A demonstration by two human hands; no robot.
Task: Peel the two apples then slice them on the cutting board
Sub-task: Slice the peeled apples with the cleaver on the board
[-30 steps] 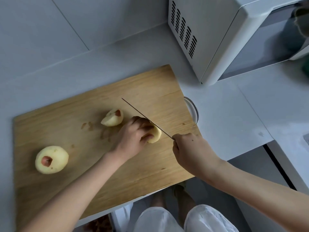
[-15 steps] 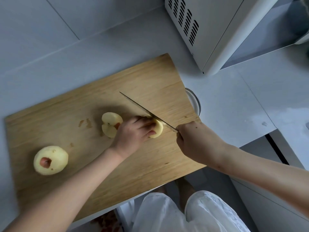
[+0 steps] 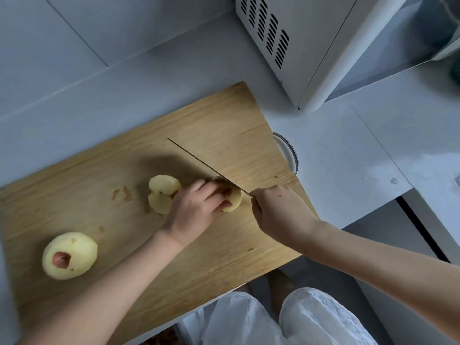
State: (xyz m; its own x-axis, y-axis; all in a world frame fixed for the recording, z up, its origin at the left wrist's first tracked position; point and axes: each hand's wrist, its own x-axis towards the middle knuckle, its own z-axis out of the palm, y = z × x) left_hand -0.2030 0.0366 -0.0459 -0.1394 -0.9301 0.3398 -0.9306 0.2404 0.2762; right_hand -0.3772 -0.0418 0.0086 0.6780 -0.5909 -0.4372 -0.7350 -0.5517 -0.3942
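The fingers point(image 3: 202, 187) of the left hand point(image 3: 196, 210) were curled down over an apple piece point(image 3: 234, 199), which was held pressed against the cutting board point(image 3: 224, 115) near its right-hand part. Only the pale right edge of that piece could be seen past the fingertips; the rest was covered by the hand. The right hand point(image 3: 278, 212) was closed in a fist round the handle of a knife point(image 3: 196, 161). The handle itself was hidden inside the fist, so the grip could not be made out in detail. The thin blade was laid slantwise over the top of the held piece, just beside the left fingertips, with its tip pointing away toward the far left of the board. How far the edge had entered the flesh could not be told.

Just left of the left hand, touching its wrist side, an apple half point(image 3: 163, 192) was lying cut face up, with the core showing. Well apart from it, near the board's front left corner, a whole peeled apple point(image 3: 69, 255) was standing, red skin left in its hollow. Small brownish marks were spread on the wood between them.

The board was set on a grey worktop point(image 3: 348, 158), and a microwave point(image 3: 311, 46) was placed beyond its far right corner. A round rim point(image 3: 291, 155) was partly covered by the board's right edge. White trousers point(image 3: 273, 319) were seen below.
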